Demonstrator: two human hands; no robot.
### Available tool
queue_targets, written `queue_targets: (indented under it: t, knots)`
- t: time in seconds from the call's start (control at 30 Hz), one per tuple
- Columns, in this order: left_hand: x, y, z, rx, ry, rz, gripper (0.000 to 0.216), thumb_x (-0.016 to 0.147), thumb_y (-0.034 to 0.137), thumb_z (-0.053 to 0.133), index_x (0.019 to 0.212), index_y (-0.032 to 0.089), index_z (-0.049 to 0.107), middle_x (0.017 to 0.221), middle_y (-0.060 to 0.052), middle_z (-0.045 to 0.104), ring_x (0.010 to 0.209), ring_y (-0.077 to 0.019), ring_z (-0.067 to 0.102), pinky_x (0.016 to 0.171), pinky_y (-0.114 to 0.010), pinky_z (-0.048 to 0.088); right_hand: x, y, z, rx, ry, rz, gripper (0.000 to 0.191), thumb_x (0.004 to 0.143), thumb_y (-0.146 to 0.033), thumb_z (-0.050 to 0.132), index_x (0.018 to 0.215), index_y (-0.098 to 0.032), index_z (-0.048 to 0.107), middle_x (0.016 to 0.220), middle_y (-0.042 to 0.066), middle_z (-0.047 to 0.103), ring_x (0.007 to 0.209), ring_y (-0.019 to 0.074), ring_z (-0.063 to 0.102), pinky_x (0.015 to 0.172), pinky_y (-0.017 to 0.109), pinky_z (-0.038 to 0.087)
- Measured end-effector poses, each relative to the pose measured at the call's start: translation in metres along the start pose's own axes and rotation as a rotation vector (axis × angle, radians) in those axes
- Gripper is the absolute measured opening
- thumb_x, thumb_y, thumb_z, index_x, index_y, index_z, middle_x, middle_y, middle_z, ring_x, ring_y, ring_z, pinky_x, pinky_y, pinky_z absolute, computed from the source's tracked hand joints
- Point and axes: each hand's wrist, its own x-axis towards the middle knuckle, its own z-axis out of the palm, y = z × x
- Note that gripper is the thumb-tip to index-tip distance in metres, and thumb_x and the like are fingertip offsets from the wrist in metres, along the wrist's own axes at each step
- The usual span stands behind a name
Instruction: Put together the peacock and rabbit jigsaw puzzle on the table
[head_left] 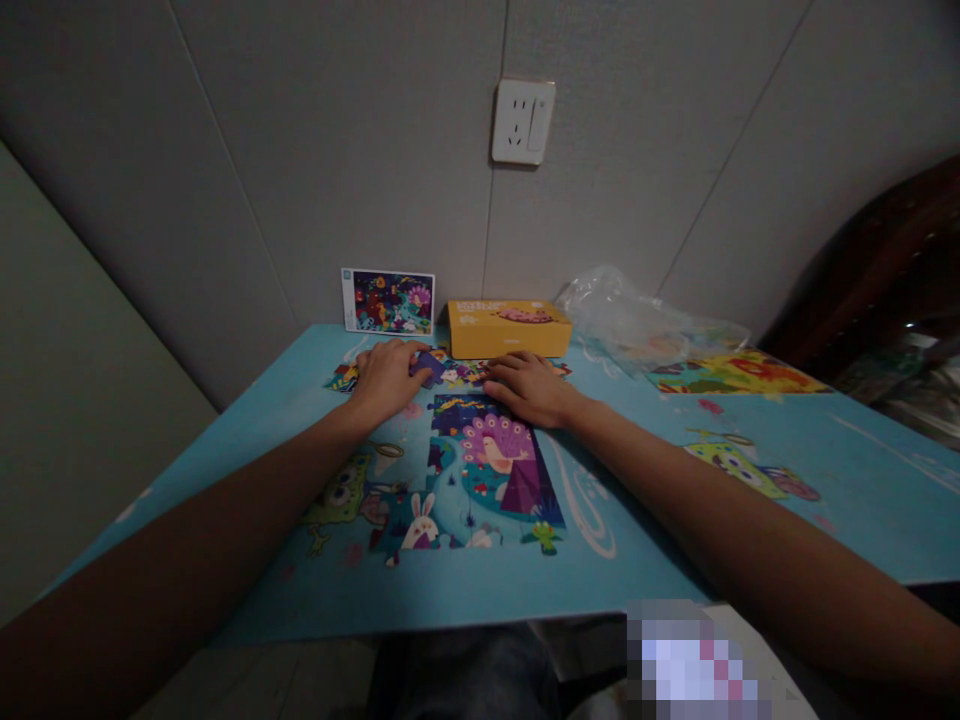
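Note:
A partly joined jigsaw puzzle (487,470) lies in the middle of the table, showing a pink peacock, a stream, a white rabbit and a green frog. Behind it, several loose puzzle pieces (463,374) form a row. My left hand (390,378) rests over the left end of this row, thumb and forefinger apart beside a dark purple piece (429,366). Over the right part of the row, my right hand (531,388) has its fingers stretched out and touching or just above the pieces. Pieces under both palms are hidden.
A picture card (390,302) leans on the wall beside a yellow box (510,332). Clear plastic bags (637,325) lie at the back right, near an orange-yellow picture sheet (742,373). The table (630,450) has a blue cartoon cover. A white socket (523,122) is on the wall.

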Motion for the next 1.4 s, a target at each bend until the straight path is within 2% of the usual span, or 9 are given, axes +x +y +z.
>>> queue_targets:
  t: [0.13,0.27,0.37,0.53,0.67,0.77,0.87,1.13,1.4]
  knots:
    - [0.003,-0.001,0.000,-0.114,0.040,-0.013,0.035,0.083,0.028,0.062,0.116,0.019,0.068,0.090,-0.006,0.071,0.089,-0.0261,0.064,0.082,-0.038,0.046,0.001,0.006,0.002,0.035,0.086,-0.026,0.050,0.102,-0.044,0.028,0.113,-0.015,0.068,0.123,0.015,0.063,0.116,0.0273,0.052,0.102,0.046,0.036]
    - [0.001,0.006,-0.003,-0.296,0.166,0.116,0.024,0.084,0.028,0.060,0.103,0.017,0.071,0.092,-0.005,0.072,0.084,-0.0204,0.064,0.084,-0.033,0.048,0.000,0.004,0.005,0.230,0.181,-0.242,0.043,0.101,-0.038,0.034,0.129,-0.015,0.058,0.129,0.014,0.062,0.120,0.0252,0.054,0.103,0.045,0.039]
    - [-0.004,0.015,-0.006,-0.448,0.151,0.205,0.021,0.086,0.028,0.057,0.097,0.019,0.072,0.095,-0.004,0.074,0.086,-0.0190,0.066,0.084,-0.031,0.050,-0.002,-0.004,0.006,0.407,0.197,-0.352,0.043,0.099,-0.037,0.041,0.133,-0.016,0.055,0.131,0.013,0.061,0.121,0.0233,0.055,0.102,0.040,0.042]
    - [-0.005,0.013,-0.010,-0.427,0.067,0.209,0.028,0.088,0.026,0.051,0.107,0.019,0.071,0.107,-0.006,0.073,0.098,-0.0215,0.066,0.091,-0.034,0.049,-0.003,-0.008,0.005,0.454,0.265,-0.164,0.039,0.096,-0.036,0.047,0.124,-0.015,0.063,0.115,0.012,0.069,0.103,0.0230,0.063,0.091,0.037,0.046]
    - [0.002,-0.012,-0.013,-0.033,0.107,-0.085,0.039,0.084,0.015,0.046,0.116,0.019,0.068,0.120,-0.012,0.066,0.115,-0.0321,0.057,0.099,-0.049,0.043,-0.001,0.001,0.004,0.272,0.213,0.044,0.038,0.096,-0.037,0.047,0.117,-0.014,0.069,0.103,0.013,0.072,0.097,0.0256,0.061,0.089,0.040,0.044]
    - [0.006,-0.033,-0.013,0.120,-0.001,-0.282,0.041,0.086,0.023,0.046,0.120,0.020,0.068,0.125,-0.018,0.061,0.117,-0.0419,0.052,0.092,-0.061,0.042,-0.001,0.005,0.004,0.149,0.146,0.068,0.040,0.098,-0.039,0.044,0.118,-0.015,0.070,0.103,0.012,0.071,0.098,0.0252,0.059,0.095,0.042,0.040]
    - [0.008,-0.044,-0.011,0.146,-0.068,-0.373,0.042,0.087,0.036,0.046,0.119,0.021,0.069,0.125,-0.020,0.060,0.119,-0.0448,0.050,0.091,-0.064,0.041,-0.002,0.004,0.005,0.051,0.137,0.112,0.045,0.098,-0.045,0.043,0.120,-0.017,0.070,0.110,0.015,0.066,0.106,0.0272,0.054,0.098,0.043,0.038]
    - [0.010,-0.037,-0.009,0.155,-0.198,-0.344,0.078,0.072,0.078,0.048,0.124,0.024,0.066,0.126,-0.021,0.060,0.117,-0.0477,0.050,0.091,-0.062,0.041,-0.004,0.002,0.008,0.034,0.086,0.170,0.047,0.097,-0.053,0.041,0.120,-0.024,0.070,0.132,0.016,0.050,0.125,0.0311,0.044,0.103,0.047,0.036]
    - [0.015,-0.051,-0.004,0.089,-0.198,-0.311,0.052,0.078,0.055,0.060,0.118,0.024,0.069,0.115,-0.011,0.070,0.105,-0.0333,0.062,0.087,-0.041,0.049,-0.004,0.005,0.009,0.043,0.065,0.153,0.048,0.097,-0.052,0.041,0.125,-0.023,0.067,0.123,0.015,0.056,0.119,0.0282,0.047,0.101,0.044,0.037]
